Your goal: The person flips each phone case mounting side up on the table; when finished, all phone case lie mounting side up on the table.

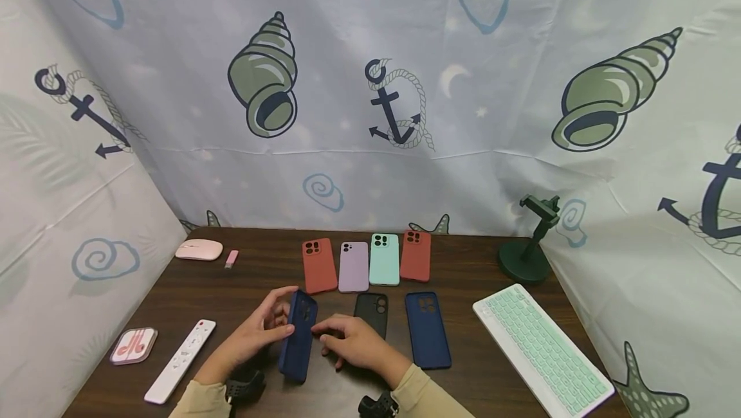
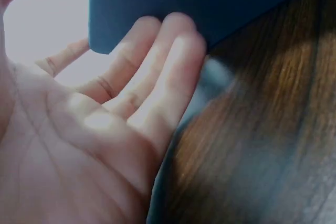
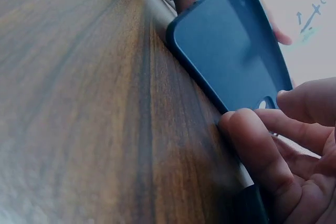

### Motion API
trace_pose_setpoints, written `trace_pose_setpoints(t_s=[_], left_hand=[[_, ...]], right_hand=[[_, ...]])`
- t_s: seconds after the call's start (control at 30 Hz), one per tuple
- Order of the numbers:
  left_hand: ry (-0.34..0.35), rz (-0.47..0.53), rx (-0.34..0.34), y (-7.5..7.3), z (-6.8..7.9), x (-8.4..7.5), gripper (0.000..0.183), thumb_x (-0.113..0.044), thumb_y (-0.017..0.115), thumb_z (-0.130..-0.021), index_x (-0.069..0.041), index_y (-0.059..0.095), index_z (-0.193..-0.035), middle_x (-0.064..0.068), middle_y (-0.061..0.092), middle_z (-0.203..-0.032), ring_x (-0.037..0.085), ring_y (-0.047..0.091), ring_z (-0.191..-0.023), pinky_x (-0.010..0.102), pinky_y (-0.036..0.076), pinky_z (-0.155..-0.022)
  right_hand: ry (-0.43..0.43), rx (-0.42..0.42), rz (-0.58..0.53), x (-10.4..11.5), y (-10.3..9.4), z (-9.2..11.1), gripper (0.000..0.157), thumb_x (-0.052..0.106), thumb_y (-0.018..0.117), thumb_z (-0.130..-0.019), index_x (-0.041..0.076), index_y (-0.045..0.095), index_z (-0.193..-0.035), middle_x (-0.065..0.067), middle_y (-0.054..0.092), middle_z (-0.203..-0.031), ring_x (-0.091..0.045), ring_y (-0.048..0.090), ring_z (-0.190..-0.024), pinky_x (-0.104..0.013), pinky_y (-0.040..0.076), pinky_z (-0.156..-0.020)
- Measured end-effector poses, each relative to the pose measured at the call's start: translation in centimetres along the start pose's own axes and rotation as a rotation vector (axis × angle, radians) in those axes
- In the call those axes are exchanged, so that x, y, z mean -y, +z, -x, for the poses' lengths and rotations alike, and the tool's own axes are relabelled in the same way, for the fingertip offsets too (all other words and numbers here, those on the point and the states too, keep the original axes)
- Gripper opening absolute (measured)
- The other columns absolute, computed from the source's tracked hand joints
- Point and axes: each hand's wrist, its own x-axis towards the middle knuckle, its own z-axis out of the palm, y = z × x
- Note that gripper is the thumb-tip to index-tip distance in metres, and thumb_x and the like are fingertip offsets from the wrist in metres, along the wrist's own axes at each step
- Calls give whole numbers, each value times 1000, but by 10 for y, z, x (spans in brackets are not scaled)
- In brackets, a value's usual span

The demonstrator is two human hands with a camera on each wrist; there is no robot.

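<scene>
A dark blue phone case (image 1: 298, 337) stands tilted above the table, its inner side facing the right wrist view. My left hand (image 1: 255, 334) grips it by the edge, thumb on the near side and fingers behind. In the left wrist view, the fingers (image 2: 168, 61) lie against the case (image 2: 157, 3). My right hand (image 1: 353, 341) is beside the case, index fingertip at its right edge; whether it touches cannot be told. Loosely bent right fingers (image 3: 257, 145) appear near the camera cutout of the case (image 3: 220, 51). Behind the right hand lies a black phone case (image 1: 372, 312).
Another blue case (image 1: 427, 328) lies right of the black one. Red (image 1: 319, 267), lilac (image 1: 354, 267), mint (image 1: 384, 260) and second red (image 1: 415, 257) cases line the back. Around them are a keyboard (image 1: 538, 347), green stand (image 1: 523, 260), remote (image 1: 181, 360), earphone box (image 1: 133, 345), mouse (image 1: 199, 249) and pink USB stick (image 1: 231, 258).
</scene>
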Motion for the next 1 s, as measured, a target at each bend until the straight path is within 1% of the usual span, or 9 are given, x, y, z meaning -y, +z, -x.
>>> trace_pose_setpoints(t_s=[0.1, 0.17, 0.23, 0.33, 0.4, 0.57, 0.73, 0.87, 1.0], left_hand=[[-21, -136, -59, -3, 2, 0, 77, -5, 68, -96, -7, 22, -158, 20, 60, -108, 18, 62, -97, 31, 50, -82], [-70, -305, -130, -4, 4, 0, 76, -18, 78, -90, -12, 36, -152, 10, 60, -106, 20, 57, -97, 30, 46, -82], [-132, -482, -176, -2, 4, 2, 67, -32, 84, -84, -20, 51, -141, 2, 57, -102, 20, 51, -95, 31, 40, -83], [-211, -717, -211, 4, 0, 3, 56, -51, 85, -76, -29, 62, -122, -8, 52, -95, 15, 39, -91, 35, 27, -78], [-223, -776, -206, 7, -4, 4, 52, -57, 83, -75, -31, 62, -115, -10, 51, -93, 15, 38, -89, 38, 23, -77], [-243, -769, -243, 9, -9, 4, 53, -56, 84, -75, -29, 57, -112, -10, 52, -91, 12, 39, -85, 39, 22, -78], [-222, -719, -274, 8, -13, 4, 40, -52, 73, -89, -26, 57, -114, -9, 53, -87, 11, 43, -78, 38, 23, -77], [-211, -627, -317, 7, -14, 1, 33, -45, 68, -96, -21, 57, -116, -6, 52, -85, 10, 48, -72, 31, 36, -71], [-189, -517, -382, 10, -14, -9, 28, -34, 68, -98, -14, 59, -114, -1, 55, -91, 12, 53, -76, 26, 45, -65]], right_hand=[[-13, -11, -8, 0, 0, -1, 26, 22, 63, -101, 20, 71, -125, -1, 60, -105, -17, 70, -71, -33, 58, -54], [-17, -17, -23, 1, 0, -1, 27, 20, 64, -100, 16, 71, -127, -2, 55, -109, -17, 71, -75, -34, 59, -56], [-8, -17, -37, 1, -1, -2, 29, 19, 64, -100, 14, 70, -128, -4, 51, -110, -17, 72, -75, -34, 60, -57], [10, -18, -51, 4, -2, -3, 30, 18, 64, -100, 10, 69, -129, -5, 51, -111, -17, 72, -77, -34, 60, -59], [21, -19, -64, 5, -4, -3, 30, 18, 63, -100, 9, 69, -129, -5, 51, -109, -19, 73, -77, -33, 60, -59], [19, -18, -105, 6, -7, -2, 31, 17, 60, -102, 7, 67, -130, -7, 51, -109, -27, 74, -80, -35, 60, -59], [21, -37, -156, 3, -11, -1, 27, 18, 59, -103, 10, 68, -128, -12, 56, -106, -28, 73, -75, -40, 60, -58], [-5, -32, -319, 4, -15, 0, 30, 18, 57, -104, 4, 65, -129, -19, 62, -104, -22, 70, -73, -38, 59, -54], [-79, -6, -499, 12, -23, 2, 40, 20, 52, -106, -9, 54, -133, -14, 63, -101, -18, 69, -75, -32, 58, -54]])
